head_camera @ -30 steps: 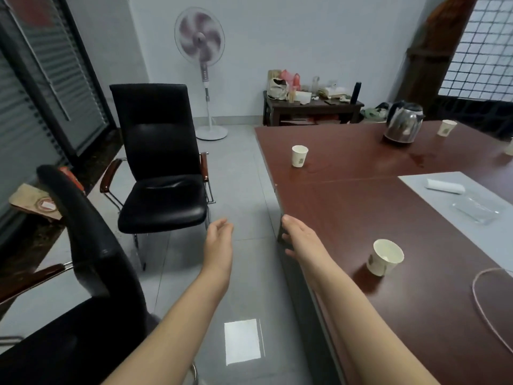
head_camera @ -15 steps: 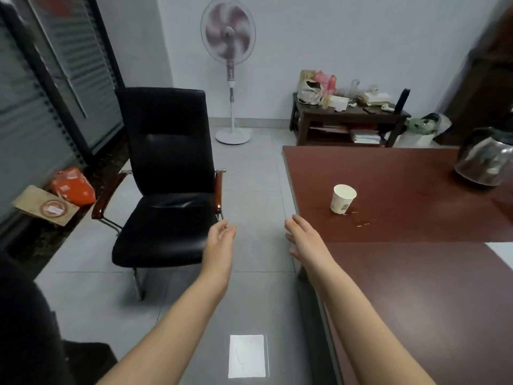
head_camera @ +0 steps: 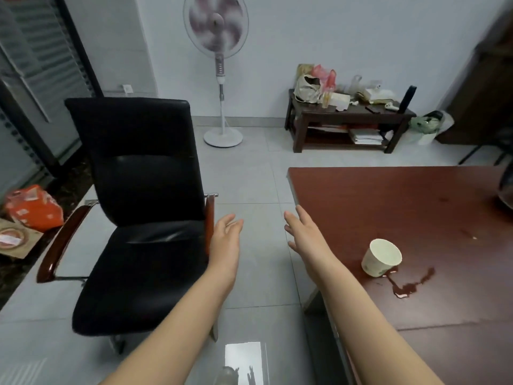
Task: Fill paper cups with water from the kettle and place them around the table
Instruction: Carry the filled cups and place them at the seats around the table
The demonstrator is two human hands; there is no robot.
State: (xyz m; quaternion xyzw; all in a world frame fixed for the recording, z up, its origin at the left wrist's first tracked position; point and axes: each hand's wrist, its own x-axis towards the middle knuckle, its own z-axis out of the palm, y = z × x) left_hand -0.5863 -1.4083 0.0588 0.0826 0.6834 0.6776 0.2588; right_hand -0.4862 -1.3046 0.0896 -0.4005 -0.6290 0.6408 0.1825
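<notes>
— What are the hands doing?

— Both are empty. The left hand (head_camera: 226, 240) and the right hand (head_camera: 305, 234) reach forward with their fingers straight and slightly spread, gripping nothing. They hang over the tiled floor (head_camera: 249, 176), in the gap between the black office chair (head_camera: 138, 204) and the desk (head_camera: 416, 207).

— How close are they to either one?

— The left hand is just beside the chair's wooden armrest (head_camera: 209, 218). The right hand sits at the near left edge of the desk; whether it touches that edge, I cannot tell.

— And the paper cup?

— The paper cup (head_camera: 381, 258) stands upright on the reddish-brown desk, near its left edge and to the right of the right forearm. A puddle of spilled water (head_camera: 408, 286) touches its base and trails off to the right. Whether there is water in the cup, I cannot tell.

— The kettle?

— Only a dark sliver of the kettle (head_camera: 506, 195) shows at the right border, on the desk, well apart from the cup.

— Anything behind?

— A pedestal fan (head_camera: 218, 29) by the wall, a cluttered low side table (head_camera: 347, 118), and an orange bag (head_camera: 33, 207) on the floor at left.
</notes>
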